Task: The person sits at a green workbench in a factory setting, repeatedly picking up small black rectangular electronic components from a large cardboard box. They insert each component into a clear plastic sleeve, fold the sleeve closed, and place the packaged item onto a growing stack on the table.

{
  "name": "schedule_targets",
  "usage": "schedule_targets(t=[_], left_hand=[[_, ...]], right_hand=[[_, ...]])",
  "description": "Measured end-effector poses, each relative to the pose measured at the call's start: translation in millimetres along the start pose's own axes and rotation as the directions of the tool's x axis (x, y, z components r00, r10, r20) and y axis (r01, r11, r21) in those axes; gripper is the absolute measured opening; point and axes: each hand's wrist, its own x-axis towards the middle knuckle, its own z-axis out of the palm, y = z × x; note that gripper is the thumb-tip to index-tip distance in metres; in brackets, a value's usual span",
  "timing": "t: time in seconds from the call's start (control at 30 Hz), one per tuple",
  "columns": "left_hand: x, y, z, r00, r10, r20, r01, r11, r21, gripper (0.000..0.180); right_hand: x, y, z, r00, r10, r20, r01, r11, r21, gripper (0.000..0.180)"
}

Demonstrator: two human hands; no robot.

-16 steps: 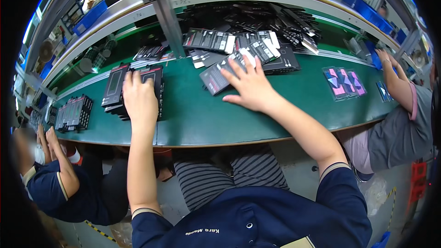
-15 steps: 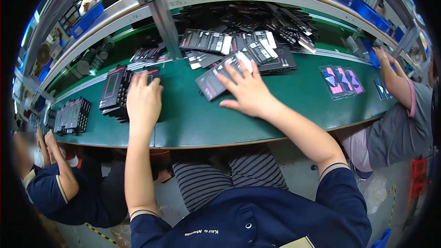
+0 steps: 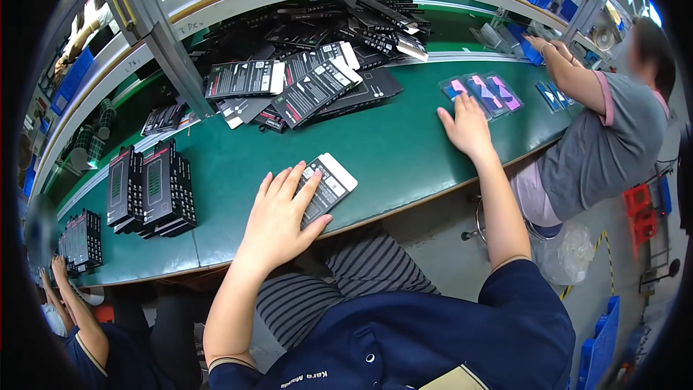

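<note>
On green bench point(image 3: 404, 152), L hand point(image 3: 278, 217) spread flat on black-white packet point(image 3: 328, 186). R hand point(image 3: 465, 126), fingers together, touches pink-blue packs point(image 3: 491, 92) at 2 o'clock.

Head-worn fisheye camera looks steeply down, close over the green workbench point(image 3: 404, 152).

Our two bare hands lie flat, palms down, with the arms spread apart.

Our left hand point(image 3: 278, 220) rests close to our body with the fingers point(image 3: 289, 182) slightly fanned and pointing forward to the right, and the thumb is out to the side. Our right hand point(image 3: 465, 124) is stretched far forward on a straight forearm, with the fingers together and the palm pressed down. Both short dark blue sleeves end at the upper arms.
</note>
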Motion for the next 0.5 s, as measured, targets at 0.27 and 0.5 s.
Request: schedule_targets(t=[0.27, 0.5], left_hand=[[14, 6, 4, 0.997, -0.039, -0.066, 0.028, 0.987, -0.158, 0.068], [20, 3, 5, 0.994, -0.077, -0.074, 0.062, 0.980, -0.191, 0.078]], right_hand=[[-107, -83, -34, 0.945, -0.246, -0.215, 0.306, 0.897, 0.319, 0.036], [-91, -90, -41, 0.864, -0.501, -0.054, 0.384, 0.585, 0.714, 0.051]])
